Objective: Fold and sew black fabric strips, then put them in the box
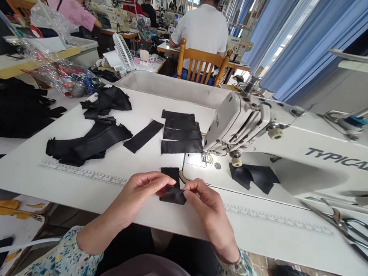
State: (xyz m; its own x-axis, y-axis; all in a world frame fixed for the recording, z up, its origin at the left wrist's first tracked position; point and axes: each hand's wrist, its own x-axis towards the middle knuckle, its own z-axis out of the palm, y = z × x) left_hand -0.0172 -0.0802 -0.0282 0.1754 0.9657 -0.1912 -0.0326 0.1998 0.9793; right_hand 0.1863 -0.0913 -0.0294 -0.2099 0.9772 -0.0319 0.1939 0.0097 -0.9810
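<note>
Near the table's front edge lies a black fabric piece, with another black strip running up from it. The fingers of my left hand are pinched together at its upper left; whether cloth is between the fingertips is hard to see. My right hand pinches the right end of the black piece between thumb and forefinger. Just beyond my hands is the sewing machine's needle area. Several black strips lie in an overlapping column left of the needle, and a single strip rests at a slant beside them.
Black fabric piles lie at the left. The sewing machine fills the right side, with black pieces under its arm and scissors at the front right. A person in white sits beyond a wooden chair back.
</note>
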